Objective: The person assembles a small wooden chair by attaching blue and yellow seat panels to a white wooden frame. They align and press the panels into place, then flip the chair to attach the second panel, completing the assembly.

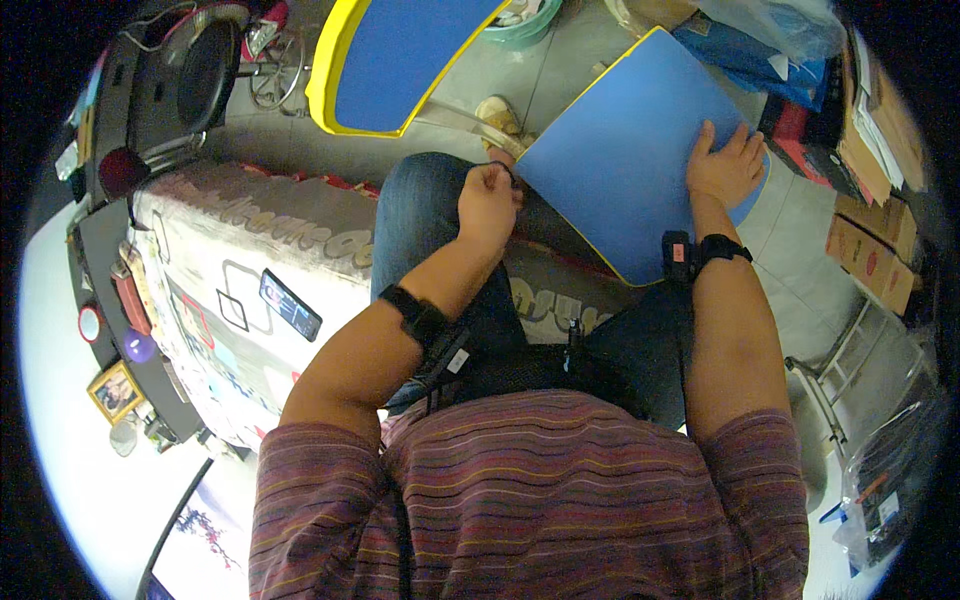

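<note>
A blue fan-shaped board (610, 150) with thin yellow edging lies tilted across my right thigh. My right hand (725, 172) rests on its face near the right edge, palm down and fingers spread. Beside the board's left corner, above my left knee, my left hand (488, 208) is closed with fingers curled together. What those fingers hold, if anything, is too small to make out. A second blue panel with a thick yellow rim (322, 95) stands farther off to the left. A pale strip (455, 117) runs from near that panel toward the blue board's left corner.
A phone (290, 305) lies on the patterned bed cover (240, 300) at my left. Behind it are a black chair (205, 85) and a framed photo (116, 392). Cardboard boxes (868, 255) and a metal folding frame (835, 365) stand at right.
</note>
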The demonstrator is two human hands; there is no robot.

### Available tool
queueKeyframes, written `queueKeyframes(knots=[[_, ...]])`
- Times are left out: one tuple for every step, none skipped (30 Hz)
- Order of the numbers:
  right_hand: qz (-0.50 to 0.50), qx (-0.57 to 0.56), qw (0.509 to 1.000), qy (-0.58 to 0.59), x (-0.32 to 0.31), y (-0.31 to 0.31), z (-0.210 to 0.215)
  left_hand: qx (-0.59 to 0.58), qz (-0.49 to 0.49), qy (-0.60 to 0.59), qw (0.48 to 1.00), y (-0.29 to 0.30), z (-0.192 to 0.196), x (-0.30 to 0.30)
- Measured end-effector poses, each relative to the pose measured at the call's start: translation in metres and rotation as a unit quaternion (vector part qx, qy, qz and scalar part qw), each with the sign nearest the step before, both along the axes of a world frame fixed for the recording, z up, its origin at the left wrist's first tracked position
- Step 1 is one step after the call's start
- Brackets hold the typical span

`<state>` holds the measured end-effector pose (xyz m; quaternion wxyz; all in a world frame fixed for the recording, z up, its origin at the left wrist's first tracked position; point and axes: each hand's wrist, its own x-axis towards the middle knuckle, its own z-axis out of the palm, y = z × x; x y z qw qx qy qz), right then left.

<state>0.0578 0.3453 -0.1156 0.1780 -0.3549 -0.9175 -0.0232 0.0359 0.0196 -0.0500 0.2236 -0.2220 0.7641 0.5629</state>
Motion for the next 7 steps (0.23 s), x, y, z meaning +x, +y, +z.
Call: queueKeyframes(knots=[[0.002,-0.002,1.0,0.0,0.001,0.0,0.001,-0.027,-0.002,-0.03,0.999,0.001,-0.014,-0.007],[0.005,0.001,1.0,0.001,0.0,0.001,0.001,-0.043,-0.002,-0.033,0.999,0.003,-0.026,-0.015],[0.005,-0.003,1.0,-0.003,-0.001,0.001,0.001,-0.066,-0.001,-0.063,0.996,0.002,-0.035,-0.02],[0.004,-0.003,1.0,-0.009,0.0,0.002,0.001,-0.025,-0.015,-0.087,0.996,0.0,-0.04,-0.023],[0.001,-0.002,1.0,-0.018,0.0,0.002,0.001,0.01,-0.027,-0.138,0.99,-0.002,-0.045,-0.028],[0.001,-0.012,1.0,-0.01,0.0,0.002,0.0,0.045,-0.039,-0.188,0.98,-0.004,-0.048,-0.035],[0.0,-0.018,1.0,-0.006,0.0,0.002,-0.001,0.047,-0.037,-0.191,0.98,-0.005,-0.05,-0.036]])
